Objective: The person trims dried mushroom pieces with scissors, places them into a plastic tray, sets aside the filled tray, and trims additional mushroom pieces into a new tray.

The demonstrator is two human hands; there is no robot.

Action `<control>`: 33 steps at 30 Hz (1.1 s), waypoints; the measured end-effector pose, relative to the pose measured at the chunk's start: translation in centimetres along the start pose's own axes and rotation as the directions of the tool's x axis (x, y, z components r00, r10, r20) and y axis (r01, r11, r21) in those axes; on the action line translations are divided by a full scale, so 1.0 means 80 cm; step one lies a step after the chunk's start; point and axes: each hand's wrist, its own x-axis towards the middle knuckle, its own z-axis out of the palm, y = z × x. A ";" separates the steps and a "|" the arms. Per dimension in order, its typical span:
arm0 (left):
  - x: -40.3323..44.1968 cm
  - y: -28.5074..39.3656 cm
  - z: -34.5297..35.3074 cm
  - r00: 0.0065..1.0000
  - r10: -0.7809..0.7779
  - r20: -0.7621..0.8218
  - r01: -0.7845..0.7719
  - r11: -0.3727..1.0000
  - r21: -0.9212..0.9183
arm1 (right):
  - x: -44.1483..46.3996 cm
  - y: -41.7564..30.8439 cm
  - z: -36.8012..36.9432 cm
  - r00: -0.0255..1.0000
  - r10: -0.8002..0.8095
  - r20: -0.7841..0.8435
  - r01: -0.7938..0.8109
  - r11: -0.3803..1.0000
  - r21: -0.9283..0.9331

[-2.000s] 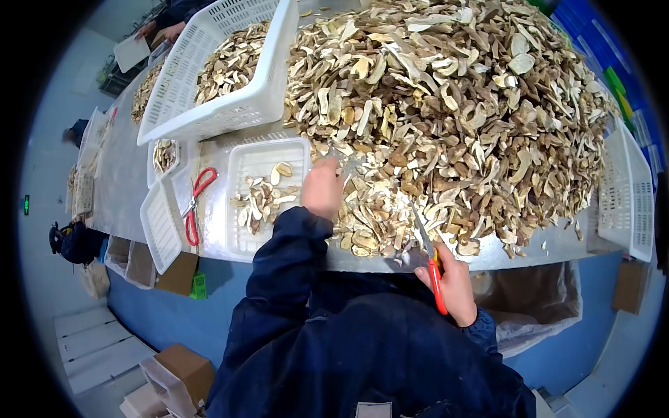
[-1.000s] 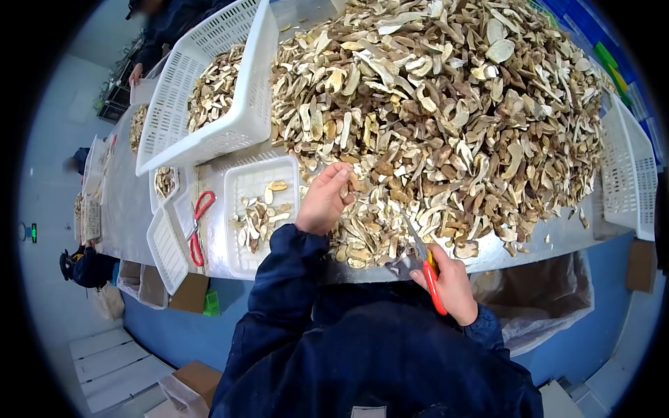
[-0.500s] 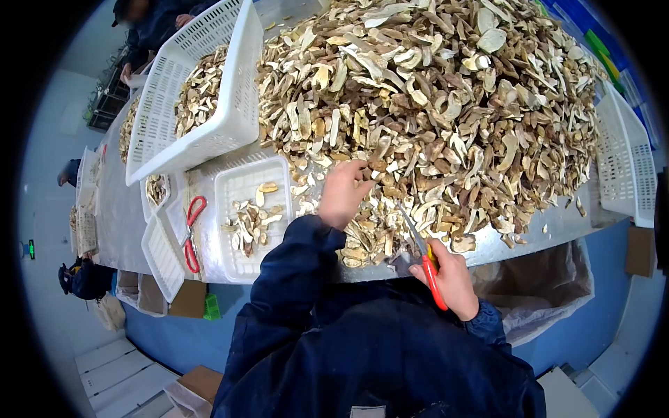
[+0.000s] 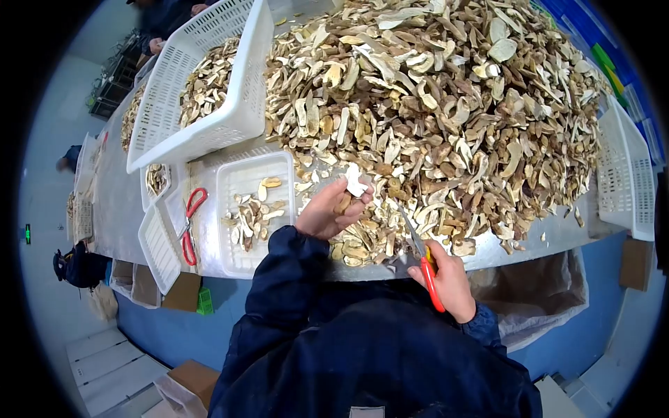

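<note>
My left hand [image 4: 333, 211] is turned palm up, its fingers curled round a pale mushroom slice [image 4: 355, 181], with a browner piece against the palm. My right hand [image 4: 449, 280] holds scissors with red handles [image 4: 430, 282], the blades pointing up and left over the loose slices. A large heap of dried mushroom slices [image 4: 446, 104] rises beyond both hands. Left of my left hand lies a shallow white tray [image 4: 226, 261] with some slices [image 4: 252, 217] inside.
A second pair of red-handled scissors [image 4: 188, 226] lies left of the tray. Behind it stands a tall white basket [image 4: 198, 136] with slices. Another white basket [image 4: 626, 174] is at the right. A lined bin [image 4: 536, 296] sits below the table edge. A co-worker's hand [image 4: 156, 45] shows at the upper left.
My left hand has drawn back from the heap's near edge and turned palm up, now with a pale slice in its fingers. My right hand keeps the scissors in nearly the same place.
</note>
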 end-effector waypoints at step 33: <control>0.032 0.016 -0.031 0.832 0.474 -0.289 0.088 0.402 0.911 | -0.013 0.003 -0.003 1.000 0.022 -0.009 -0.022 1.000 -0.013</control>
